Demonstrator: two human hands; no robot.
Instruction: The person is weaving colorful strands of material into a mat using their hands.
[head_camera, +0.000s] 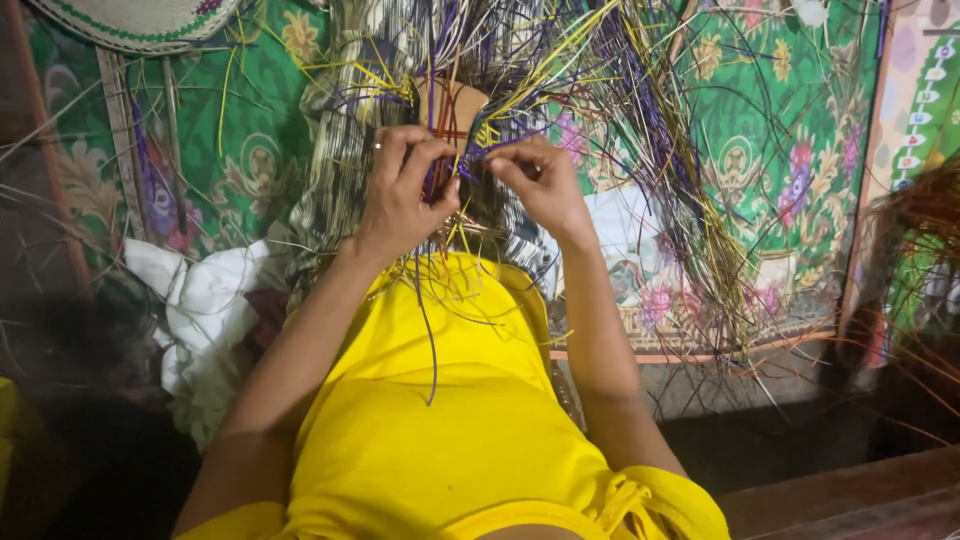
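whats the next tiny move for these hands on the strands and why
Probably draw the purple strand pinched by the right hand across toward the left hand: both hands pinch strands close together at the woven centre, and loose purple and yellow ends still fan out.

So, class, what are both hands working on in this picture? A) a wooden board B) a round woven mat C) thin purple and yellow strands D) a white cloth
C: the left hand and right hand both pinch thin purple and yellow strands; the white cloth lies off to the side, untouched.
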